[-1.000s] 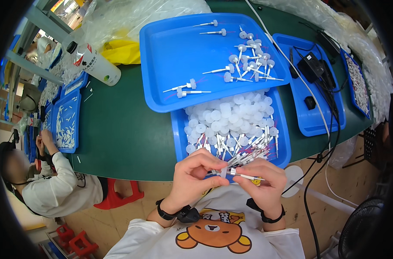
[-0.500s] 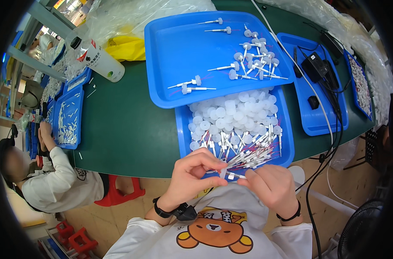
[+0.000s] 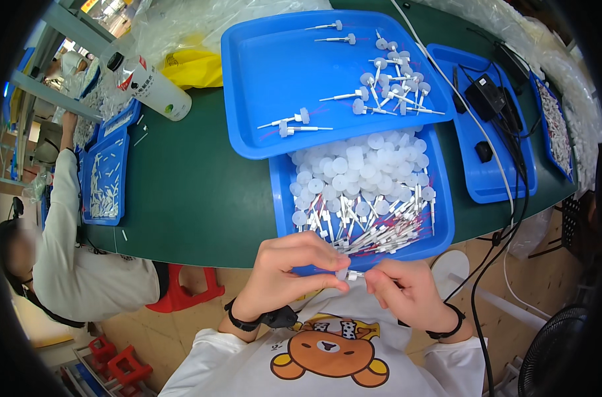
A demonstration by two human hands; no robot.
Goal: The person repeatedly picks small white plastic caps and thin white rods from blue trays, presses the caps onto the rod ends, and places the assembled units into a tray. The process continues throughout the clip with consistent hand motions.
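Note:
My left hand (image 3: pixel 289 268) pinches a small translucent white disc (image 3: pixel 342 272) between thumb and fingers. A thin white rod (image 3: pixel 356 274) meets the disc, and my right hand (image 3: pixel 403 291) grips its other end; part of it is hidden by the fingers. Just beyond my hands lies a blue tray (image 3: pixel 446 228), with a heap of loose translucent discs (image 3: pixel 354 169) at its far side and many white rods with pink wires (image 3: pixel 387 231) nearer me. Overlapping its far edge is a second blue tray (image 3: pixel 281 73), holding several rods fitted with discs (image 3: pixel 380 83).
A plastic bottle (image 3: pixel 156 92) and a yellow bag (image 3: pixel 195 68) stand at the back left. To the right, a blue tray (image 3: pixel 483 188) holds a black adapter (image 3: pixel 485 96) and cables. At the left, a co-worker's arm (image 3: pixel 64 178) reaches past a tray of white pieces (image 3: pixel 105 188).
My hands have shifted slightly, with the disc and rod still between them; the right hand has turned a little. The co-worker's arm has stretched out farther away.

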